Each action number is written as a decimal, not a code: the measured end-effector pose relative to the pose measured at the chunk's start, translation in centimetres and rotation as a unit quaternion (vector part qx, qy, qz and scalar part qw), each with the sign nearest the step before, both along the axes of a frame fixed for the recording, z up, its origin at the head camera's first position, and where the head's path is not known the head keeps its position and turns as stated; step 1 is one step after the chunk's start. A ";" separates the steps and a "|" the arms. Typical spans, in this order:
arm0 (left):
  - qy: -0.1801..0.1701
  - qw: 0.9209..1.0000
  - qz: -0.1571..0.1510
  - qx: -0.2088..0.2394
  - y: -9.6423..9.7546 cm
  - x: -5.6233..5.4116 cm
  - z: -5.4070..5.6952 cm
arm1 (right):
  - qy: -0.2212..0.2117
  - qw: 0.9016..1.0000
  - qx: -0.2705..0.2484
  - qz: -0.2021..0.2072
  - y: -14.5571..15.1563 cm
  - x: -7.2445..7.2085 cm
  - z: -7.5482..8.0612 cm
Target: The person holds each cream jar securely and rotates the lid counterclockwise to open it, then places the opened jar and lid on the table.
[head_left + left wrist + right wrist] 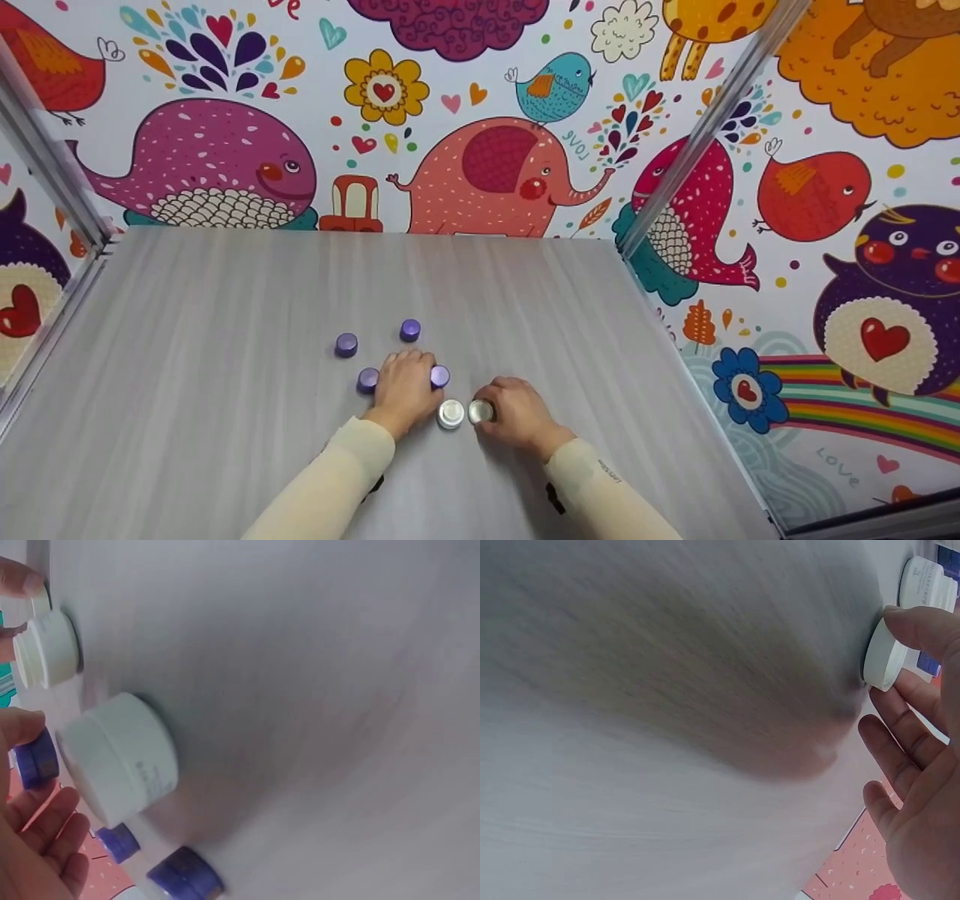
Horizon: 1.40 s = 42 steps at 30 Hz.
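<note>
My left hand (405, 390) pinches a small purple jar (36, 759) between thumb and index finger; its other fingers are loosely curled. Close by the palm stands a larger white jar (124, 757), which the hand hides in the head view. To the right is an open white jar (451, 414) with its threaded neck upward. Just beside that jar, my right hand (519, 416) grips a round white lid (886, 656) by its edge, low over the table or touching it. The open jar and lid are apart by a narrow gap.
Other purple jars stand around the left hand: one jar (367, 380) just left of it, another jar (346, 345) farther left, and a third jar (410, 330) beyond the fingers. The grey wood-grain table (225, 315) meets patterned panels (480, 180) at the back and sides.
</note>
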<state>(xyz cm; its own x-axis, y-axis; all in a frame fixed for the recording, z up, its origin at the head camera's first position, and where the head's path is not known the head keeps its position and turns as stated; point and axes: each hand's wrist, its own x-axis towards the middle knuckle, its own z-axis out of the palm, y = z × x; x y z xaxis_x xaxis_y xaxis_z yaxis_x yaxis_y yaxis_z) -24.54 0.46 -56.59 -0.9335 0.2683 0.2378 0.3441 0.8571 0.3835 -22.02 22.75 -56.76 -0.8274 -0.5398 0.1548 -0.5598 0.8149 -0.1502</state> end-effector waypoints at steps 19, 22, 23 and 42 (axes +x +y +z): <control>-0.001 0.999 0.002 0.050 -0.6 0.1 -0.3 | -0.003 1.000 -0.026 -0.015 0.2 -0.1 1.4; 0.006 0.999 0.001 0.049 -0.6 0.2 -0.3 | 0.006 0.999 -0.030 -0.014 -0.4 -0.2 2.0; 0.010 0.999 0.000 0.050 -0.5 0.2 -0.3 | 0.009 0.999 -0.031 -0.012 -0.6 -0.3 2.1; 0.064 0.996 -0.036 0.048 0.5 0.7 0.3 | 0.009 0.997 -0.070 -0.034 -4.7 -1.4 4.0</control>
<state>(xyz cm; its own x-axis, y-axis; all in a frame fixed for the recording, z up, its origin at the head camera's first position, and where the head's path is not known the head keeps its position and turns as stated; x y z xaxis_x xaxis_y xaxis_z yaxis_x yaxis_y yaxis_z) -23.84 0.94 -56.30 -0.8729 0.3032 0.3824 0.4546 0.7899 0.4115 -23.41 18.05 -52.77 -0.8572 -0.4552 0.2407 -0.5085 0.8221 -0.2560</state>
